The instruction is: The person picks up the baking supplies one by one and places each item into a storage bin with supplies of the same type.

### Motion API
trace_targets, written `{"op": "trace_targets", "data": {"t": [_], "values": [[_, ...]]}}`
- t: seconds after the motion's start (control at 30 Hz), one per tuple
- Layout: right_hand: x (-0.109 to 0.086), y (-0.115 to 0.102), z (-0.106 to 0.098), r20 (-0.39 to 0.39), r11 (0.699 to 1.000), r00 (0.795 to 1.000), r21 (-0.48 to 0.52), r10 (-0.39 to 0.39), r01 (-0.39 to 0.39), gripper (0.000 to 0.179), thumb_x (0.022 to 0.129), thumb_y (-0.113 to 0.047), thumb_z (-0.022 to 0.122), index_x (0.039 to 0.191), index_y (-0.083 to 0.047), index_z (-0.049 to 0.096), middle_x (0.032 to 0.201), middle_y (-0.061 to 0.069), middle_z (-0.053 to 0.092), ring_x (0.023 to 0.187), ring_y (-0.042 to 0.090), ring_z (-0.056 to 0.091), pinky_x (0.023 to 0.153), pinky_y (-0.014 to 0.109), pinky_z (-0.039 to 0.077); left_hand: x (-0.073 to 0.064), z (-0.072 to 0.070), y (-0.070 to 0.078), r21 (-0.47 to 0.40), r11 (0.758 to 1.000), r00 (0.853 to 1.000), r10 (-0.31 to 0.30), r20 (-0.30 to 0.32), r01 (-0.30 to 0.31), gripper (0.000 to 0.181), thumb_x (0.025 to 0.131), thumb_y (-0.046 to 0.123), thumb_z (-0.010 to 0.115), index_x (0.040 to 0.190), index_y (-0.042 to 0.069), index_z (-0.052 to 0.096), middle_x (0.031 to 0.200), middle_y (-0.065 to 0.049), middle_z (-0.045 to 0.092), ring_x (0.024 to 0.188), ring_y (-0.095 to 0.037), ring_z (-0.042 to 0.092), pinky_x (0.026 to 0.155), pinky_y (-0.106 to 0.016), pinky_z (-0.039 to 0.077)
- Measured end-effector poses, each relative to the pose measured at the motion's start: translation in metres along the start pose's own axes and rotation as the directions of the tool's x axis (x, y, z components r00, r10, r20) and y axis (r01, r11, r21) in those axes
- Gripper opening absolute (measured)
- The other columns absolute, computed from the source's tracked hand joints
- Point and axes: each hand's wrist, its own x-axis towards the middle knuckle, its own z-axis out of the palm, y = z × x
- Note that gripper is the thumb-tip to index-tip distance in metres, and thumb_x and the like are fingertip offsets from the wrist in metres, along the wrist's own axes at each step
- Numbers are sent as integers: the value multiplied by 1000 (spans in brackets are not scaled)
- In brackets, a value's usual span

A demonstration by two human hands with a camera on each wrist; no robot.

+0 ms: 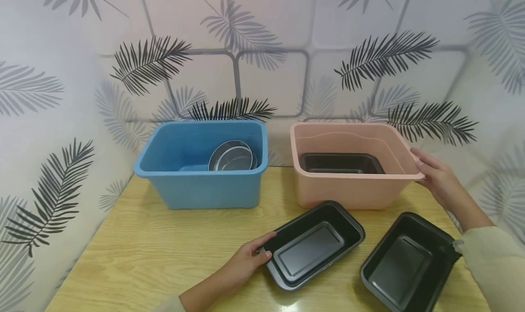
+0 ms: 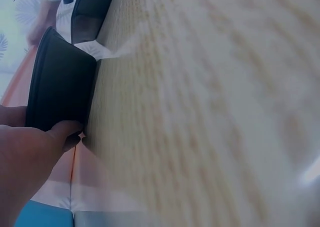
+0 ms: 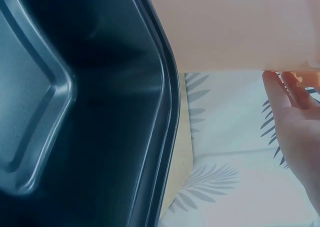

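In the head view my left hand [image 1: 242, 262] pinches the left end of a dark loaf pan [image 1: 313, 243] on the table, in front of a pink tub [image 1: 340, 191]. The left wrist view shows the thumb low on the pan's outer wall. At the tub's right rim, my right hand [image 1: 440, 184] grips the edge. A second dark loaf pan [image 1: 399, 266] lies on the table below the right forearm, its right side partly covered by the sleeve. Inside the pink tub another dark pan [image 1: 340, 162] shows its upper part only.
A blue tub [image 1: 205, 189] stands to the left of the pink one, with several round metal tins [image 1: 234, 159] inside. Both tubs sit at the back of the wooden table [image 1: 164, 252], before a leaf-patterned backdrop [image 1: 270, 84].
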Motion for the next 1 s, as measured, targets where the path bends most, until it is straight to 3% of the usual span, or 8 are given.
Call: {"op": "trace_targets", "data": {"t": [0.37,0.57,0.7,1.0], "values": [[2,-1,-2,-15,997,1000,-71,27,-28,67,108,-25,48,162,-8,12,169,1,19,106,-15,57,84,8,51,2,-3,-1,-148,989,1000,-21,-11,19,52,102,-3,46,153,6,43,159,-28,31,141,-41,43,107,-39,48],[2,-2,-2,-16,997,999,-75,28,-29,67,108,-24,47,162,-7,12,169,4,18,106,-14,58,84,9,51,2,-11,8,-85,996,1000,-20,2,20,50,103,-1,45,152,11,46,162,-22,31,144,-35,40,110,-36,46],[2,-2,-1,-12,998,1000,-56,22,-22,67,108,-22,47,162,-5,11,168,4,20,107,-13,58,84,10,52,2,-16,20,-46,999,999,-14,33,16,50,103,1,45,153,12,46,162,-20,31,142,-32,42,109,-35,47],[1,-3,-1,-18,996,999,-70,49,-50,68,108,-25,47,162,-7,9,170,10,9,106,-14,57,84,9,51,7,-23,49,10,1000,995,-23,98,22,51,103,3,47,153,13,45,162,-19,31,138,-31,48,105,-40,51]]}}
